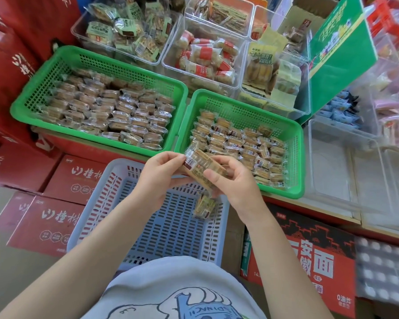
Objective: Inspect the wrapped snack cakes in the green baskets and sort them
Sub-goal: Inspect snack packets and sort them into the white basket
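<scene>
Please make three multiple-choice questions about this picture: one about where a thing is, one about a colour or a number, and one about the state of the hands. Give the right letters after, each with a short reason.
1. Where does the loose wrapped cake lie?
A. in the grey basket
B. on the floor
C. in a clear tub

2. How many green baskets hold cakes?
A. one
B. two
C. four

3. What are the hands doing?
A. both hang empty
B. only the left holds a cake
C. both hold one wrapped cake

Answers:
1 A: it rests on the slotted bottom of the grey basket, below the hands.
2 B: the left green basket and the right green basket stand side by side.
3 C: the left hand and the right hand pinch the held cake from both ends.
</scene>
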A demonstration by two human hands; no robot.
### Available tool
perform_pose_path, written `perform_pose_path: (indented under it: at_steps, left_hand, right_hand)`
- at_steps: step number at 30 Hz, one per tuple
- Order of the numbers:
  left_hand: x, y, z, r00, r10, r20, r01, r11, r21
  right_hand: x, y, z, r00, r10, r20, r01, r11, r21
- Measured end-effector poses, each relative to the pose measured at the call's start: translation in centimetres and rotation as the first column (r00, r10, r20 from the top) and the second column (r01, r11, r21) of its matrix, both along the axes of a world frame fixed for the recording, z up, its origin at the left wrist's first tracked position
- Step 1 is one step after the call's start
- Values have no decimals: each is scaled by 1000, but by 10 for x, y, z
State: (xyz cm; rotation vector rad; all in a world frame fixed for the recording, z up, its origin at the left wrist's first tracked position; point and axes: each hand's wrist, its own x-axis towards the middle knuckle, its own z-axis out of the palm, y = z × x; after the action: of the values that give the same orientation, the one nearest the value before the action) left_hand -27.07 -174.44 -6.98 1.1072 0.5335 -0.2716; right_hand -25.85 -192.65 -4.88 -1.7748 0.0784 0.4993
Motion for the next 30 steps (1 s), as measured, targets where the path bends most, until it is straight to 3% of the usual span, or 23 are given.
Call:
perform_pose_path:
  at_steps: [6, 10, 13, 15, 18, 20, 25, 27, 30]
  left_hand:
    - [14, 4, -5, 979, -195, 62, 201, 970, -135]
    - [22, 3, -14, 995, -93, -24, 85, 969, -234]
    - [28, 1, -24, 997, -33, -74, 17, 976, -217]
    - [30, 1, -30, 997, -17, -76, 4, 986, -166]
    - [35, 2, -38, 995, 25, -97, -35, 995, -95]
    - [39, 1, -43, 989, 80, -125, -91, 992, -92]
    - [52, 7, -59, 972, 124, -198, -138, 989, -60]
    - [58, 12, -67, 971, 131, -199, -137, 990, -18]
    - [68, 23, -73, 976, 138, -166, -133, 990, 44]
  right_hand:
    - [14, -9, -5, 999, 41, -29, -39, 996, 82]
    - [23, -3, -11, 959, -151, -239, 229, 911, 343]
    - [29, 6, -22, 890, -271, -367, 407, 834, 371]
    - [33, 12, -28, 855, -357, -377, 479, 823, 306]
    - [38, 17, -39, 887, -448, -113, 453, 891, 26]
    - [43, 17, -47, 902, -432, 7, 431, 900, -70]
    - [57, 19, -62, 945, -312, 94, 326, 913, -243]
    - [67, 16, -70, 938, -336, 87, 346, 884, -314]
    - [82, 10, -79, 922, -384, 51, 381, 876, -295]
